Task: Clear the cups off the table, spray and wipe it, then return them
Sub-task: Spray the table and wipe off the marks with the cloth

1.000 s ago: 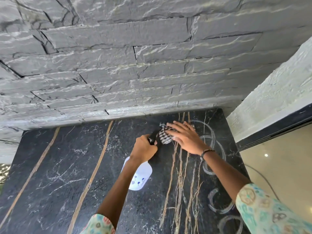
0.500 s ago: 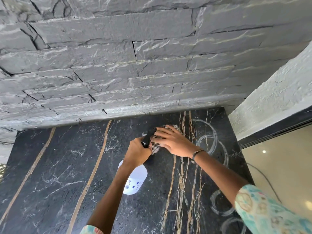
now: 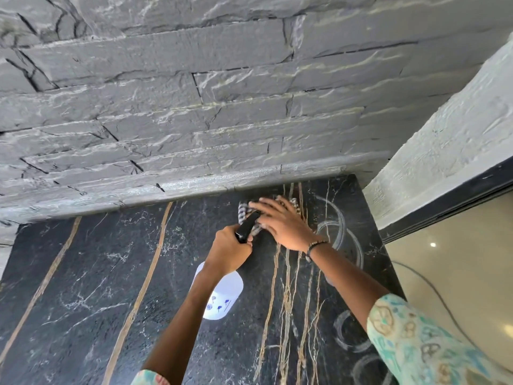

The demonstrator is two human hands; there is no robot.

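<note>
The table (image 3: 83, 287) is a black marble slab with gold veins and pale ring marks on its right side. My left hand (image 3: 229, 252) grips a white spray bottle (image 3: 222, 297) by its black trigger head, nozzle toward the far edge. My right hand (image 3: 280, 222) lies flat with spread fingers on a black-and-white checked cloth (image 3: 244, 211), pressing it onto the marble near the wall. Most of the cloth is hidden under the hand. No cups are in view.
A rough grey stone wall (image 3: 194, 107) runs along the table's far edge. A white textured wall (image 3: 449, 140) with a dark strip stands at the right. Beyond the table's right edge lies a glossy beige floor (image 3: 458, 273) with a thin cable on it.
My right hand and the cloth slid left and then back toward the wall. My left hand stayed close beside it with the bottle.
</note>
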